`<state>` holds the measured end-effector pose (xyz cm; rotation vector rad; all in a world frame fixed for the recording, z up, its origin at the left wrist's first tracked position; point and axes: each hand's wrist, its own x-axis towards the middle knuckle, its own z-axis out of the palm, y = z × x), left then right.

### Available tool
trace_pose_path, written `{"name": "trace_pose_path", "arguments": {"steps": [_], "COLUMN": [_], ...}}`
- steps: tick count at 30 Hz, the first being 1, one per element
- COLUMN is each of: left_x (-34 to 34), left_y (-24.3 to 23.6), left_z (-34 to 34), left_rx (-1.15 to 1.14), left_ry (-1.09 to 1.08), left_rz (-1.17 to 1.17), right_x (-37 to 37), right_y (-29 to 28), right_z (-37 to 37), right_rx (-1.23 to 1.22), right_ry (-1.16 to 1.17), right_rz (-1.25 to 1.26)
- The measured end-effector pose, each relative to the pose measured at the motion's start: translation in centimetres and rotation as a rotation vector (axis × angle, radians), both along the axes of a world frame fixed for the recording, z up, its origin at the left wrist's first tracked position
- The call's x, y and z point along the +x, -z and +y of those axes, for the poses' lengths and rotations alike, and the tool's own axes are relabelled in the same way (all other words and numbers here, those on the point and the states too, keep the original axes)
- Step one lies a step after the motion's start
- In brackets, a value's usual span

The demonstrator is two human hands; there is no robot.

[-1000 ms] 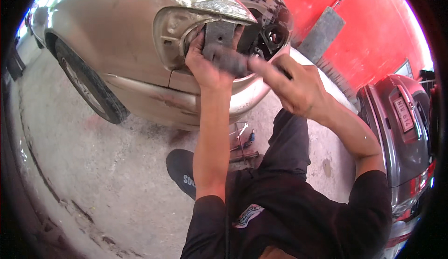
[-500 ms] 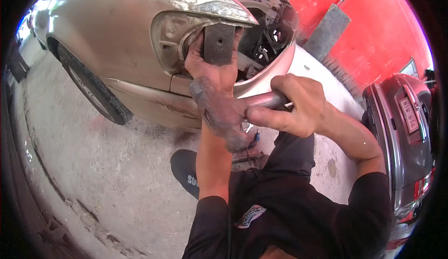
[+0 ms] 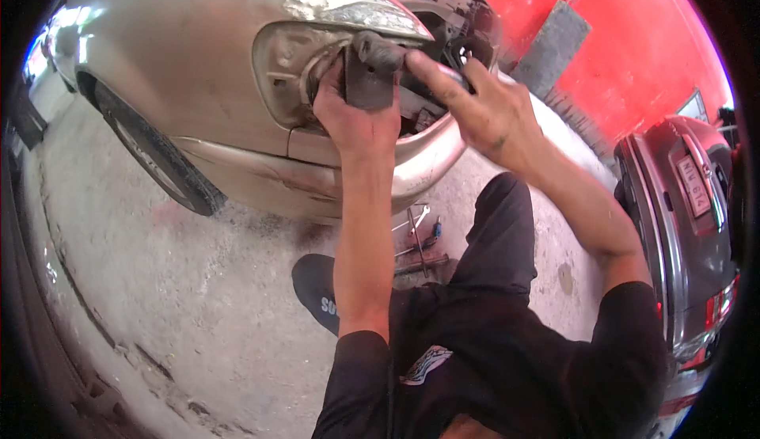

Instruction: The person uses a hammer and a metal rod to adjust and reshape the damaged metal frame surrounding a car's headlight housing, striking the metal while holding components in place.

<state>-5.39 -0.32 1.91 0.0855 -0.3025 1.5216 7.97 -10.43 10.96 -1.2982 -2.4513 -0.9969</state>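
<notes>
My left hand (image 3: 356, 129) is closed round a dark metal block (image 3: 369, 93) and keeps it upright in the headlight opening (image 3: 279, 75) of a tan car (image 3: 198, 67). Bare, scuffed metal (image 3: 348, 7) shows on the fender edge just above. Closed on the handle of a hammer (image 3: 381, 53), my right hand (image 3: 495, 114) is to the right of the block. The hammer's head lies over the block's upper part in this view; whether the two touch, I cannot tell. The left fingertips are partly hidden behind the block.
Wrenches and other tools (image 3: 418, 225) lie on the concrete floor (image 3: 214, 296) below the bumper (image 3: 423, 162). The car's front wheel (image 3: 150, 150) is at left. A dark grey vehicle (image 3: 681, 225) stands at right, by a red wall (image 3: 625, 67) with a grey plank (image 3: 554, 47).
My right hand has swung the hammer up and forward, from over my left forearm to the block's upper part. The left hand and the block have stayed in place.
</notes>
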Motion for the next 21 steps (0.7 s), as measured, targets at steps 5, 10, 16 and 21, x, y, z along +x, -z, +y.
{"name": "trace_pose_path", "arguments": {"steps": [5, 10, 16, 21], "left_x": [0.0, -0.5, -0.5, -0.4], "left_y": [1.9, 0.8, 0.3, 0.2], "left_z": [-0.1, -0.9, -0.8, -0.9], "left_rx": [0.26, -0.063, -0.001, 0.036], "left_ry": [-0.026, 0.089, 0.068, 0.093], "left_rz": [-0.098, -0.034, -0.049, -0.167], "right_x": [-0.8, -1.6, -1.3, -2.3], "right_y": [0.7, -0.4, -0.4, -1.8], "right_z": [-4.7, -1.2, -0.7, -1.8], "right_rx": [-0.15, -0.054, -0.041, -0.036], "right_ry": [-0.225, 0.004, 0.054, -0.093], "right_rz": [0.018, 0.045, 0.047, -0.053]}}
